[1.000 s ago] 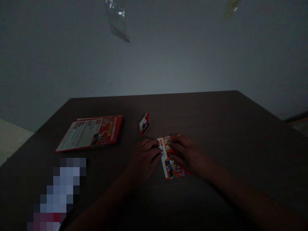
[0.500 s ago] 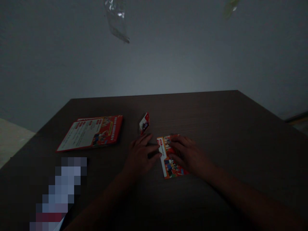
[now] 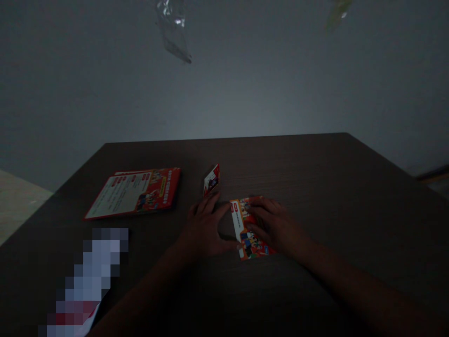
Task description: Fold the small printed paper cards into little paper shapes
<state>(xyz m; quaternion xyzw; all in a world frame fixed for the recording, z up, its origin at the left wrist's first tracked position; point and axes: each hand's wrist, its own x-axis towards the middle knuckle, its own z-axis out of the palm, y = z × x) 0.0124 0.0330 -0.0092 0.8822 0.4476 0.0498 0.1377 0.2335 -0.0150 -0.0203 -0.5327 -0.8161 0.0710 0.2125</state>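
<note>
A colourful printed card or leaflet (image 3: 249,238), red and orange with a white strip and cartoon figures, lies flat on the dark table (image 3: 298,164). Across its right part rests my right hand (image 3: 273,224), fingers stretched out over the print. My left hand (image 3: 206,229) is at its left edge, thumb and index finger spread wide, both tips at the white strip. Just beyond the left fingertips stands a small folded red and white card (image 3: 211,179), propped upright. Part of the leaflet is hidden under the right hand.
To the left lies a stack of larger red and white printed sheets (image 3: 133,194). A blurred-out, pale oblong item (image 3: 100,276) is at the near left. On the wall behind hang a clear plastic bag (image 3: 173,32) and a yellowish item (image 3: 338,14).
My left thumb has moved down and away from the index finger, so the hand is spread wider along the leaflet's left edge. My right hand has stayed on the leaflet.
</note>
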